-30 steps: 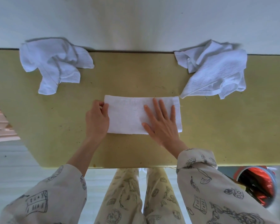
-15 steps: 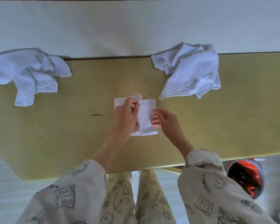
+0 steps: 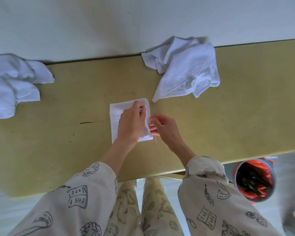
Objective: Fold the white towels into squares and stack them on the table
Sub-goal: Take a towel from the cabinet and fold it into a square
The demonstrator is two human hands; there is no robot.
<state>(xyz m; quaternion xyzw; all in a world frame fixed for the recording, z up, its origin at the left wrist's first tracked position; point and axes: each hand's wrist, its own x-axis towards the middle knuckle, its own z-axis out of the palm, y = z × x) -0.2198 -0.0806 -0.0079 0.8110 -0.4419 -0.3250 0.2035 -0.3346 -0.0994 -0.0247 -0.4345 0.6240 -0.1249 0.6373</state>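
A yellow-green bench [image 3: 228, 126], scuffed and marked with small dark scratches, is set against a pale wall [image 3: 109, 23]. Pale flooring is seen below its near edge. On the floor at the right, a grey bin [image 3: 255, 181] is lined with a red bag, and dark contents that cannot be identified are seen inside it.

A folded white towel [image 3: 115, 116] is laid flat near the middle of the bench. Its right-hand layers are gripped by the curled fingers of the left hand [image 3: 132, 123], which is laid across it. The same edge is pinched by the right hand [image 3: 163, 127] from the right side. A crumpled white towel [image 3: 187, 68] is heaped just beyond, at the far edge, and another crumpled towel [image 3: 14, 82] is lying well apart at the left. Printed cream sleeves [image 3: 211, 193] are worn on both arms.
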